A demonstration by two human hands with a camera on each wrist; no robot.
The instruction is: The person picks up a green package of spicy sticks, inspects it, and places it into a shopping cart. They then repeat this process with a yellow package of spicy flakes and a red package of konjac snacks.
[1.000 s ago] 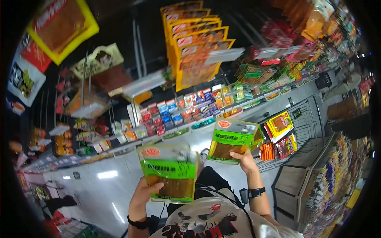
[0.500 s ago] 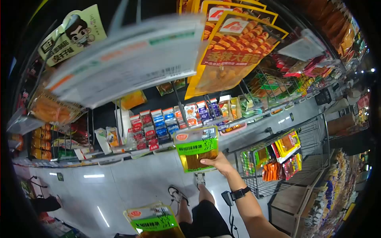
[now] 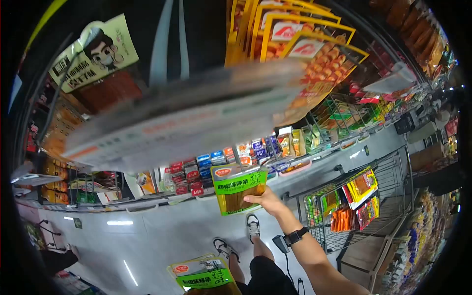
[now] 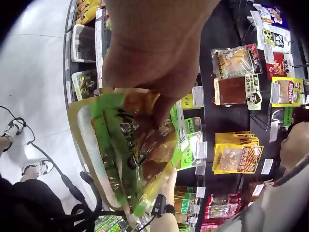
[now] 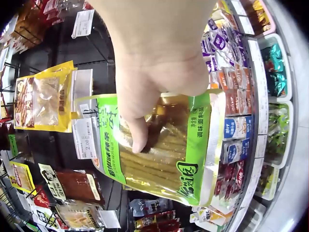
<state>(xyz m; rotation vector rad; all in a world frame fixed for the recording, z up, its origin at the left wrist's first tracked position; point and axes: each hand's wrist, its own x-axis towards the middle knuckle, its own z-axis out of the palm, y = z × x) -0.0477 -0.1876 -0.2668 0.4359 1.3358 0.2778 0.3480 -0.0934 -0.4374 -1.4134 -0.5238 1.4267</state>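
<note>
My right hand (image 3: 269, 200) grips a flat green-and-gold snack packet (image 3: 240, 189) by its lower right corner, thumb across the front. The right wrist view shows brown strips through this packet's (image 5: 159, 159) clear window. My left hand (image 4: 152, 63) holds similar green packets (image 4: 130, 145), its thumb pressed on the front. In the head view their top part (image 3: 204, 275) shows at the bottom edge, with the left hand itself out of that view. The right-hand packet is held up before the lower shelf of small boxed snacks (image 3: 189, 174).
Large yellow snack packets (image 3: 314, 64) hang on hooks at the top. A blurred price tag (image 3: 187, 118) crosses the head view close by. On the right stands a wire shopping cart (image 3: 388, 196) holding several snack packets (image 3: 361, 184). Bulk goods (image 3: 427, 246) lie beyond it.
The head view has come closer to the shelf, so the price tag looms large. The right-hand packet has shifted left and lower; the left-hand packets have dropped to the bottom edge.
</note>
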